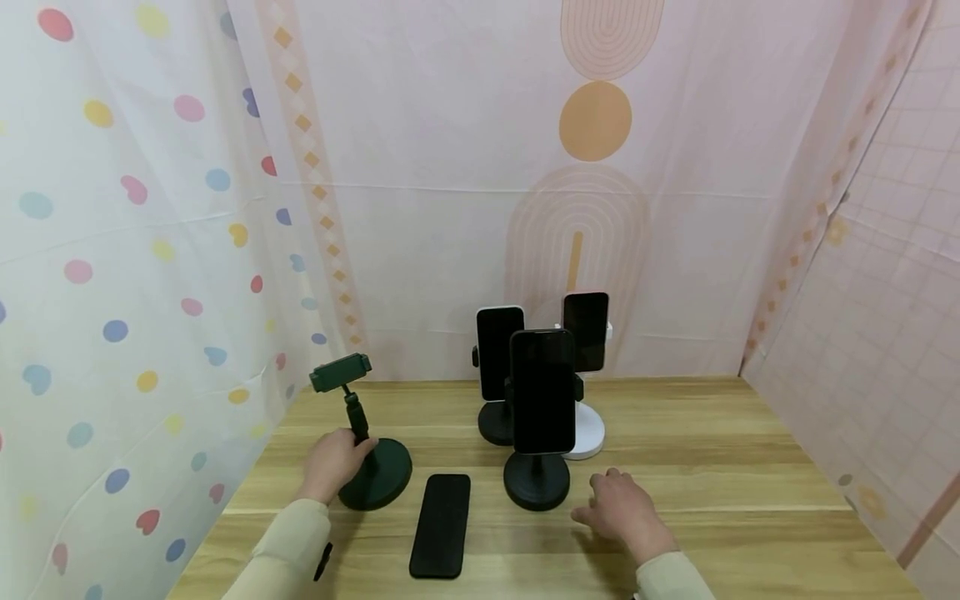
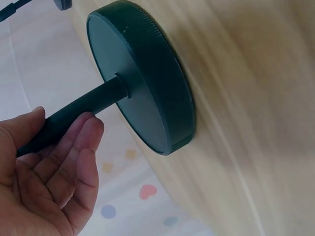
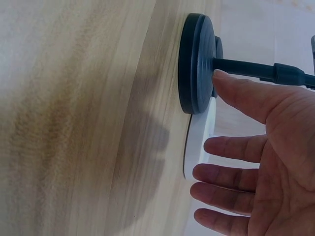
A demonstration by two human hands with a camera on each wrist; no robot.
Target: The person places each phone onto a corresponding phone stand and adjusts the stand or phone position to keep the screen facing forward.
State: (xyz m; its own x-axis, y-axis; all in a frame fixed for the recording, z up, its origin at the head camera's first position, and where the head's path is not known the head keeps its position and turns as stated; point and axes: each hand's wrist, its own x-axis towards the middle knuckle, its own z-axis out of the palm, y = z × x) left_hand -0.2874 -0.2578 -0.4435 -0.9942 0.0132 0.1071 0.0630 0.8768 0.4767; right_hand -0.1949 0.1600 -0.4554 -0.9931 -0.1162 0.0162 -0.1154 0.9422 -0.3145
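A dark green phone stand (image 1: 386, 475) with a round base and an unoccupied clamp at its top stands on the left of the table. My left hand (image 1: 334, 463) holds its post; in the left wrist view the thumb and curled fingers go round the post (image 2: 101, 98) just above the base. To the right, my right hand (image 1: 624, 510) hovers over the table with fingers spread, holding nothing. Nearest to it is a black phone stand (image 1: 537, 482) with a black phone (image 1: 542, 392) upright in its clamp. Between the hands a dark phone (image 1: 440, 527) lies flat.
Behind the front black stand are another black stand (image 1: 495, 423) with a phone (image 1: 501, 352) and a white stand (image 1: 588, 432) with a phone (image 1: 586, 331). Patterned curtains (image 1: 420, 250) close off the back and sides of the wooden table (image 1: 712, 467).
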